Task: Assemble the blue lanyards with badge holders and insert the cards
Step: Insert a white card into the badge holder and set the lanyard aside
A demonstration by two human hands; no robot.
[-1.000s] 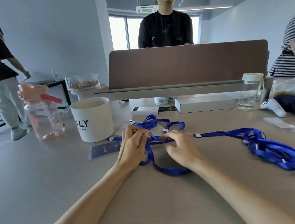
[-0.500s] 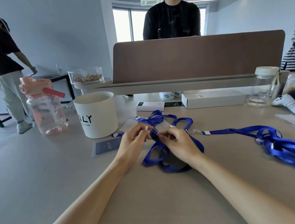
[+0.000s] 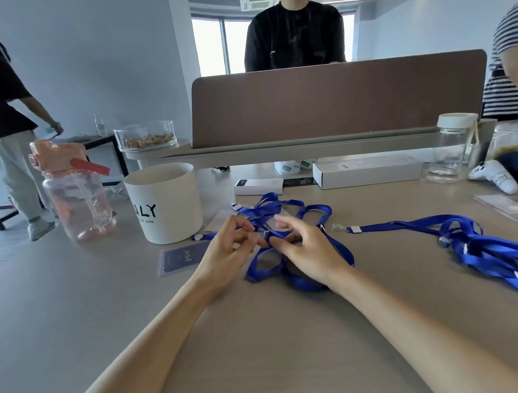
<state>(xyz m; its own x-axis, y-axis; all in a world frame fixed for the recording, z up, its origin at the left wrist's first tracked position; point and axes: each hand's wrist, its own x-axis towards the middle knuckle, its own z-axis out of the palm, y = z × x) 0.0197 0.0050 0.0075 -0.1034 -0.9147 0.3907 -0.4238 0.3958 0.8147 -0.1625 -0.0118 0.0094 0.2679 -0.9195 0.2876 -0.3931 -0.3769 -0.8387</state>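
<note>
Both hands work a blue lanyard [image 3: 314,208] at the middle of the table [image 3: 262,335].

The lanyard is a glossy blue ribbon lying in loose, overlapping loops with small white and metal fittings. The left hand [image 3: 228,251] pinches it at a fitting where the loops cross. The right hand [image 3: 310,251] meets it there, fingers curled on the ribbon and forefinger raised. A loop runs under the right palm. A badge holder [image 3: 180,258] with a dark card lies just left of the left hand, and a pile of blue lanyards [image 3: 491,252] lies well apart to the right.

Bare table [image 3: 263,351] lies wrist-side of the fingers [image 3: 238,225]. Blue lanyard [image 3: 303,283] loops tangle beneath them; white cup [image 3: 165,203] blocks left-forward; lanyard pile [image 3: 498,258] lies well right.
</note>
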